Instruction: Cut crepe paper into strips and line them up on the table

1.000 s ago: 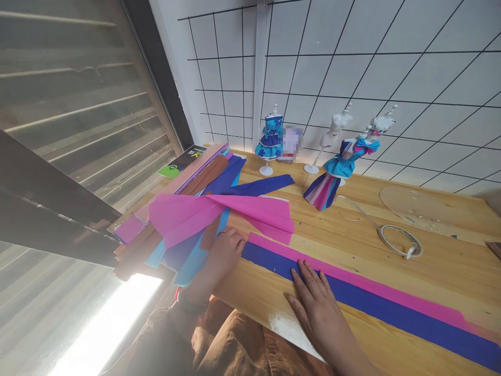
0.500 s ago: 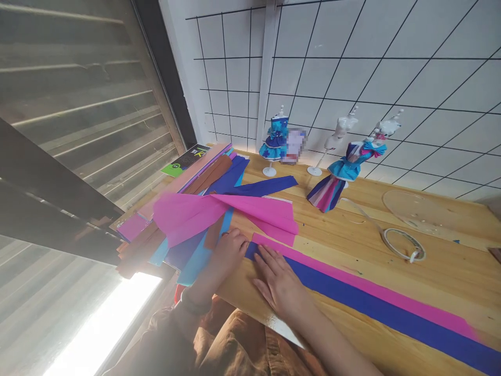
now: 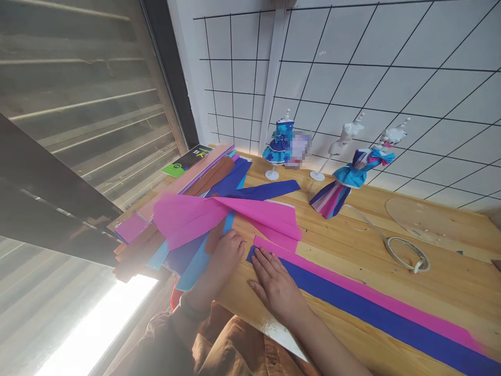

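A long blue strip (image 3: 352,300) lies on the wooden table, overlapping a pink strip (image 3: 383,295) along its far side. My right hand (image 3: 274,279) rests flat on the left end of the blue strip, fingers extended. Just left of the strips' ends, my left hand (image 3: 230,249) has its fingers curled and pressed together at the table; whatever they may hold is too small to make out. Beyond it, a twisted pink sheet (image 3: 188,216) lies across a pile of blue, light blue and brown sheets.
A dressed blue mannequin (image 3: 279,141), a bare white mannequin (image 3: 346,137) and another dress form (image 3: 352,172) stand at the back. A tape ring (image 3: 407,254) lies at the right. A black and green packet (image 3: 188,161) is at the far left.
My left hand has drawn slightly left, away from the strips' ends. My right hand still lies on the blue strip. The whole view has shifted a little.
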The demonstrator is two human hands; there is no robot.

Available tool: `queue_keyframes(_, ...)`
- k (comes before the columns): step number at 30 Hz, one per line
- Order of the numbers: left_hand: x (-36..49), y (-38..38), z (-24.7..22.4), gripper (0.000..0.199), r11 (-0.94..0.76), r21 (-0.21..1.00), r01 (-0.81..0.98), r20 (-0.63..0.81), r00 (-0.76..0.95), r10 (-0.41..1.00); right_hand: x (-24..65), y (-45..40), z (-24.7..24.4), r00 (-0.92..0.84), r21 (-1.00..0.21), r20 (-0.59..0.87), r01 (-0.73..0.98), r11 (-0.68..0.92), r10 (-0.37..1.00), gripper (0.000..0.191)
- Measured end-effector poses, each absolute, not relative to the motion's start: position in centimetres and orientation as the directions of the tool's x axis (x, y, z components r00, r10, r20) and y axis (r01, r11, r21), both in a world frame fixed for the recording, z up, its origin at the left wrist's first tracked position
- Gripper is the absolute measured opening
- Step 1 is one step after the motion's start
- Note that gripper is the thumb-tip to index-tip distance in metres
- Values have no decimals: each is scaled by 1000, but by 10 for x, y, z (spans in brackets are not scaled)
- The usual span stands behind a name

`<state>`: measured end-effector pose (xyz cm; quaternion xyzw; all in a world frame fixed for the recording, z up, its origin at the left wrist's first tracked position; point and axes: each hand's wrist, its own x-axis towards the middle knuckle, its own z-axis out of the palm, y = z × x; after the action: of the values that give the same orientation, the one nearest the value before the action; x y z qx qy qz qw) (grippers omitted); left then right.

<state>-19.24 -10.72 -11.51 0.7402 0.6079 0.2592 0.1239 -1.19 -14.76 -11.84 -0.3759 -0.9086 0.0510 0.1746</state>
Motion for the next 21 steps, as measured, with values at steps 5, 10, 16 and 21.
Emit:
queue_keyframes(5,-198,-109,-112,19,-140,537,832,257,-3,966,-12,-147,-119,-664,-205,260,672,712,701,49)
queue_keyframes(10,-205,-118,-101,25,-68,455,888,297,-80,951,-13,-148,-116,-651,-231,243,681,695,719,47)
queue_keyframes(16,-201,-132,-91,25,-90,297,951,310,-7,951,-11,-148,-107,-629,-356,208,665,657,749,49)
queue_keyframes(21,-180,-139,-96,22,-190,327,926,339,73,938,-4,-151,-81,-612,-424,186,655,625,768,50)
